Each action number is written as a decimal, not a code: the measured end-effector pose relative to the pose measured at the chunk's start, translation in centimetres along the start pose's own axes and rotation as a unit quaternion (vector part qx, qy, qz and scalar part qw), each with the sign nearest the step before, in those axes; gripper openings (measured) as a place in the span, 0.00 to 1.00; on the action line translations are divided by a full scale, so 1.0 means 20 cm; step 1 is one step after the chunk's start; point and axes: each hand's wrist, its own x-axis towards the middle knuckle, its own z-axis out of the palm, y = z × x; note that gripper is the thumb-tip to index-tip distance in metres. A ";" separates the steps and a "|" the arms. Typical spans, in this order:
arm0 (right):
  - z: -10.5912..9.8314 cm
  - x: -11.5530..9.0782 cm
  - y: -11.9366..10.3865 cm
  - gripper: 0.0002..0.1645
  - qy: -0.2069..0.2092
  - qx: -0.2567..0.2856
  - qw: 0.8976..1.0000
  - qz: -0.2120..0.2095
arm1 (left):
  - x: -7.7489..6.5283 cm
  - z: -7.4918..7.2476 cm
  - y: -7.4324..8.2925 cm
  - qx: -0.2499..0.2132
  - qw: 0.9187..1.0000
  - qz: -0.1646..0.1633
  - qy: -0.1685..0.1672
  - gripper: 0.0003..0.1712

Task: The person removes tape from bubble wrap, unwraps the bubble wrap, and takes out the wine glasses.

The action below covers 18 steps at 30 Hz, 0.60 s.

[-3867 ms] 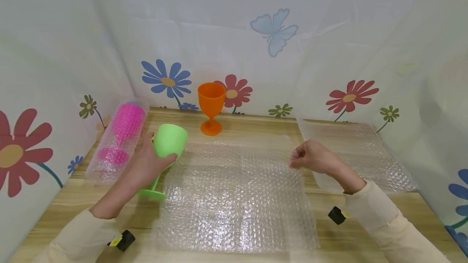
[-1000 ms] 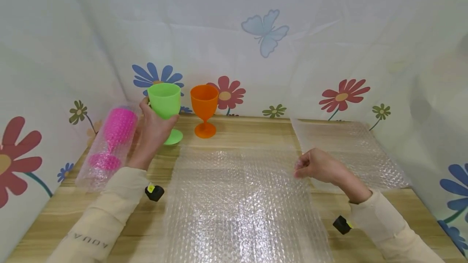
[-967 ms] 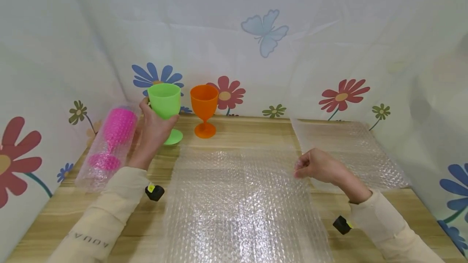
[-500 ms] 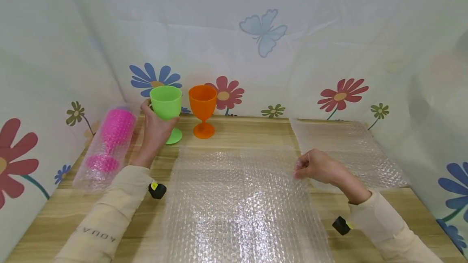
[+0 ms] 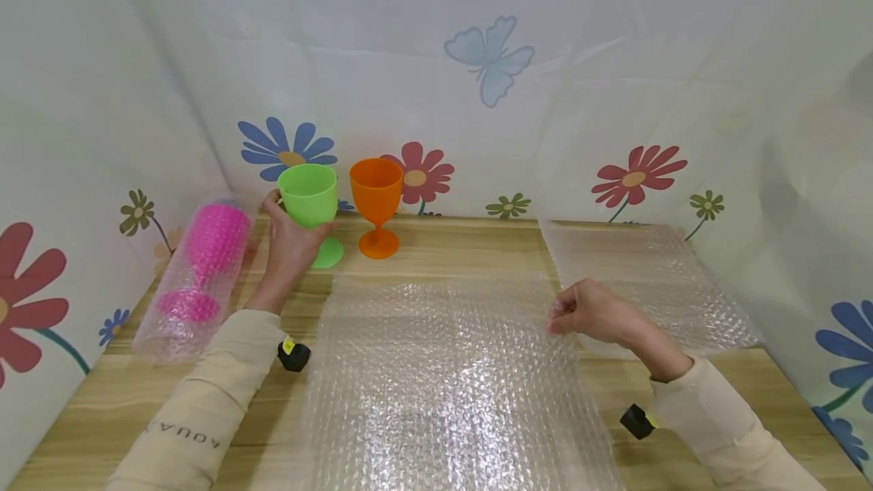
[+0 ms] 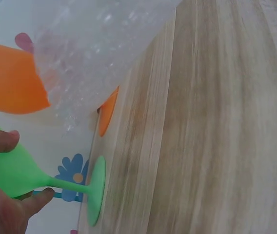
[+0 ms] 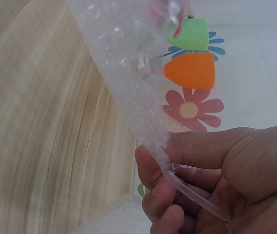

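Observation:
In the head view my left hand (image 5: 293, 245) grips the bowl of a green goblet (image 5: 310, 199) from its left side. The goblet stands upright at the back of the table, and the left wrist view shows its foot (image 6: 97, 191) right at the wood. Just right of it is an upright orange goblet (image 5: 377, 192). My right hand (image 5: 596, 311) pinches the right edge of a bubble wrap sheet (image 5: 450, 377), thumb against fingers. That sheet spreads across the middle, and its pinched edge (image 7: 150, 141) appears raised in the right wrist view.
A pink goblet (image 5: 217, 237) rolled in bubble wrap lies at the left. Another bubble wrap sheet (image 5: 655, 279) lies at the back right. The wooden table (image 5: 470, 245) meets a flowered curtain (image 5: 395, 44) along its back and sides.
The left hand has carried the green goblet from the sheet's left side to the back, from tilted to upright beside the orange one. The right hand keeps its pinch, nearly still.

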 end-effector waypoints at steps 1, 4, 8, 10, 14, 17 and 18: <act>0.00 0.00 0.00 0.07 0.000 0.000 1.000 -0.001 | 0.00 0.00 0.00 -0.001 1.000 0.000 -0.002 0.59; 0.00 -0.01 0.00 0.07 0.002 0.002 1.000 -0.004 | 0.00 0.00 -0.01 0.000 1.000 -0.001 -0.007 0.59; -0.01 -0.01 -0.01 0.06 0.005 0.000 1.000 -0.007 | 0.01 0.00 -0.02 0.002 1.000 -0.001 -0.010 0.59; -0.01 -0.01 -0.01 0.06 0.007 -0.002 1.000 -0.008 | 0.01 0.00 -0.02 0.003 1.000 -0.001 -0.010 0.59; -0.01 -0.01 -0.02 0.06 0.006 -0.003 1.000 -0.007 | 0.01 0.00 -0.03 0.000 1.000 -0.003 -0.011 0.59; -0.02 -0.02 -0.03 0.06 0.005 0.001 1.000 -0.012 | 0.01 0.00 -0.03 -0.003 1.000 -0.003 -0.013 0.59; -0.03 -0.02 -0.03 0.05 0.005 0.004 1.000 -0.017 | 0.01 0.00 -0.03 -0.004 1.000 -0.002 -0.013 0.59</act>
